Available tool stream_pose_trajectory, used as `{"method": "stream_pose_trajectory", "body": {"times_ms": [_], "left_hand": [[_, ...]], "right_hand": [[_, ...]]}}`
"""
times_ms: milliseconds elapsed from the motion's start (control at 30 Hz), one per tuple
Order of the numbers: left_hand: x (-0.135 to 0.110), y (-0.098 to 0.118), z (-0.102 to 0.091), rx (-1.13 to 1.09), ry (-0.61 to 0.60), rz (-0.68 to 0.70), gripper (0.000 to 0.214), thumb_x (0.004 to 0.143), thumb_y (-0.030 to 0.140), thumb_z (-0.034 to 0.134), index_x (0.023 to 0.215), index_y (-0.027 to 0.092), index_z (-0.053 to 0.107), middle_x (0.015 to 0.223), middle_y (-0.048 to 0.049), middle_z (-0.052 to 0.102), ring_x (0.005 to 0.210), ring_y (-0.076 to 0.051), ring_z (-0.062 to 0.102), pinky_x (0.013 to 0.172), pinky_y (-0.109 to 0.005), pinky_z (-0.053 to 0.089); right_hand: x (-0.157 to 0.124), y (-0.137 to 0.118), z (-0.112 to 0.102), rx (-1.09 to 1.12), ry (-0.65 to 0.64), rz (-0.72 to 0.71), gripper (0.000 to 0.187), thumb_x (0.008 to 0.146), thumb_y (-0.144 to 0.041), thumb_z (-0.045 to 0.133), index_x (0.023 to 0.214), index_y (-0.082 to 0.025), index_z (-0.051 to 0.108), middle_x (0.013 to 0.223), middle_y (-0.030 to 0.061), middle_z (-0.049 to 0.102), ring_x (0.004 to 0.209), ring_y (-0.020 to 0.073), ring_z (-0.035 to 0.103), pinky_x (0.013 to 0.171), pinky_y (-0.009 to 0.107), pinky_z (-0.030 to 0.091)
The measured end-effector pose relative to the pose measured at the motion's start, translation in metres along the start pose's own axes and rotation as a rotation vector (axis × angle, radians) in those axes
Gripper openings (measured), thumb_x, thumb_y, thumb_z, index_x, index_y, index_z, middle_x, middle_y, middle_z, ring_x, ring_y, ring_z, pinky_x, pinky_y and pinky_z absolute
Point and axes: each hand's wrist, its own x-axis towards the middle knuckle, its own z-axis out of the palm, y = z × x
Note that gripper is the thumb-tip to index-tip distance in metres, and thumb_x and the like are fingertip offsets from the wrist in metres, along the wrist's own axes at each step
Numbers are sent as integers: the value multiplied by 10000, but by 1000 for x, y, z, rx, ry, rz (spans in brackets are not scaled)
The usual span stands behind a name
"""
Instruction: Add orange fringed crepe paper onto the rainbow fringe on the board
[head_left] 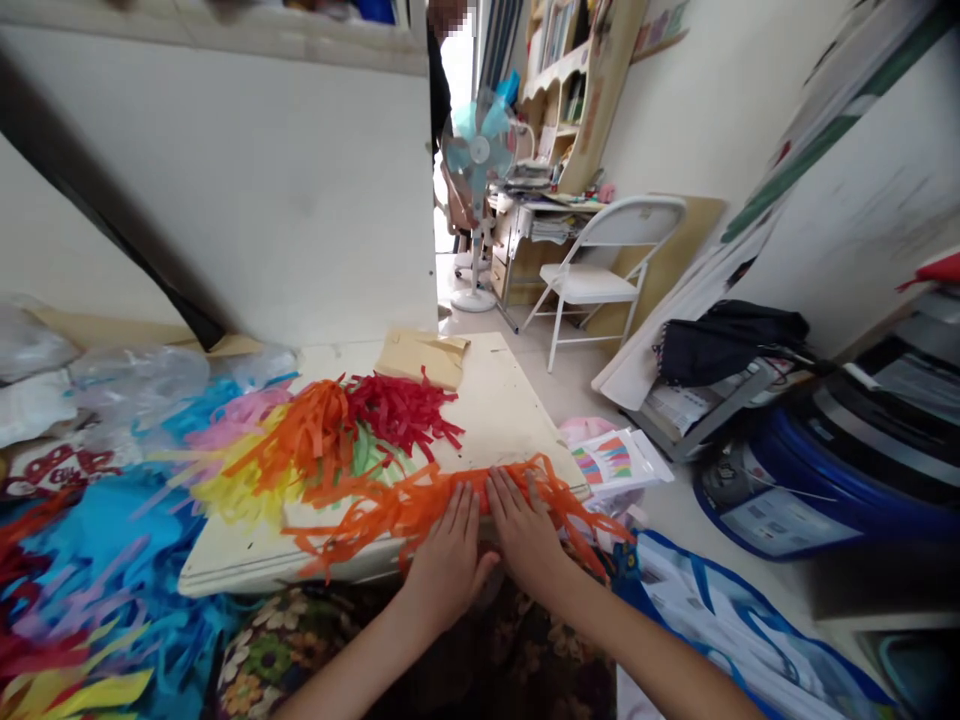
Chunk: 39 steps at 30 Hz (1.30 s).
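Observation:
A strip of orange fringed tissue paper [397,505] lies along the near edge of the cream table [502,405], its cut strands spreading out to both sides. My left hand [448,550] rests flat on its middle, fingers stretched forward. Beside it, my right hand [521,530] also lies flat on the orange paper with the fingers extended. Just beyond, a heap of finished-looking tassels sits on the table: an orange tassel [319,425], a red tassel [401,408], yellow fringe [251,485], pink fringe [240,415] and some green fringe [371,455].
Blue and mixed-colour fringes [112,560] pile up at left, near clear plastic bags [142,385]. A tan envelope-like piece [424,357] lies at the table's back. Right of the table are a printed packet [619,460] and a blue barrel [780,490]. A white folding chair [600,280] and a fan [478,150] stand farther off.

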Motion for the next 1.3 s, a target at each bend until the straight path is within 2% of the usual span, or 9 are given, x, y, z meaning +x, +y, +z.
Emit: {"method": "stream_pose_trajectory", "body": {"times_ms": [133,267,367,567,800,933,1033,1200,1300], "left_hand": [[-3,-8,9,81,123,-21,364,781,202,319,1044,45,516,1107,-136,517,1032,-206,473,807,-296,431],[-2,-16,14,167,195,40,382,738,38,280,985,93,566,1043,-96,568,965,-169,524,784,-272,443],[0,-18,12,199,179,72,424,695,-6,276,979,102,571,1030,-91,577,944,-163,536,773,-270,450],[4,-17,12,212,254,69,388,683,-8,290,904,82,596,944,-105,613,888,-177,564,722,-271,469],[4,-29,8,198,164,245,294,742,55,347,952,91,551,946,-135,601,908,-209,552,705,-297,469],[5,-38,2,105,138,317,242,783,115,362,951,82,533,910,-131,605,883,-207,556,673,-299,475],[9,-41,-4,58,114,352,211,768,94,389,924,81,531,864,-117,612,835,-198,568,632,-283,484],[16,-38,-14,119,-34,391,204,732,46,416,909,58,516,841,-132,598,811,-213,569,582,-286,485],[19,-36,-16,119,-103,376,174,723,45,421,866,74,516,792,-110,592,753,-204,572,552,-281,479]], "right_hand": [[1,0,3,19,73,19,511,711,-373,476,1100,-43,482,1168,158,472,1090,254,396,945,440,203],[2,-3,8,-6,149,46,412,756,-326,441,1061,-59,516,1121,146,517,1063,239,425,956,427,171],[3,-4,10,-36,194,38,365,776,-292,423,1029,-55,537,1085,146,544,1045,234,442,956,420,173],[4,-1,10,-64,219,9,332,800,-261,390,1015,-61,546,1066,137,559,1026,228,457,949,439,183],[3,0,14,-79,225,-15,327,793,-248,409,1015,-47,539,1056,151,559,1022,236,461,947,447,204],[3,1,17,-77,233,-32,347,790,-270,409,1012,-36,538,1057,159,556,1020,244,466,949,445,219],[3,3,14,-87,213,-72,371,788,-298,408,1004,-26,537,1043,171,560,1009,251,476,956,451,218],[9,9,6,-145,200,-202,326,765,-235,424,959,-7,552,979,191,587,942,258,522,980,485,164],[13,10,2,-168,161,-247,311,732,-189,436,942,8,554,956,202,592,910,266,538,983,500,150]]}}
